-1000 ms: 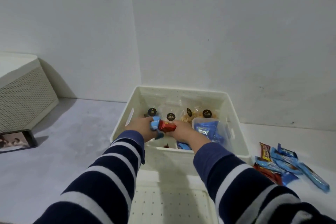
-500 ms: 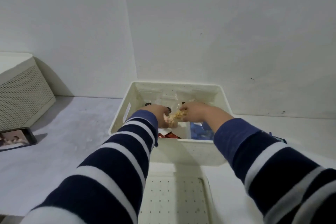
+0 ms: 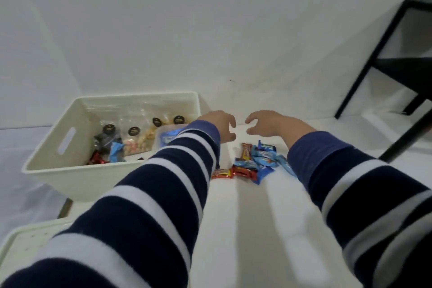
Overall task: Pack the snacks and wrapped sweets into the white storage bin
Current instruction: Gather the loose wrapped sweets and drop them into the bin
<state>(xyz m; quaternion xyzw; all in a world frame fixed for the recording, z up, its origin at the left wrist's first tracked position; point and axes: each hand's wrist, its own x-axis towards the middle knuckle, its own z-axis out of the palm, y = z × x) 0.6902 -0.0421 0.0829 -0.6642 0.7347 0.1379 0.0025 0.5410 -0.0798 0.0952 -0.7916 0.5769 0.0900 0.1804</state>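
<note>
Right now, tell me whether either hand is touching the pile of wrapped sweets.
Apart. The head view shows the left hand and right hand empty, with bare surface between them and the wrapped sweets.

From my feed, a white bench point(image 3: 245, 217) fills the lower part of the view and runs back to a plain white wall point(image 3: 187, 30). At the bench's near-left corner I see a cream perforated lid point(image 3: 25, 245), lying flat, its surface dotted with small holes; part of it is hidden. Just beyond it there is a narrow dark gap point(image 3: 65, 207), though I cannot tell what it belongs to. At the far-right side stands a black frame point(image 3: 383, 37) with a dark shelf, its slanted legs meeting the bench's right edge.
</note>
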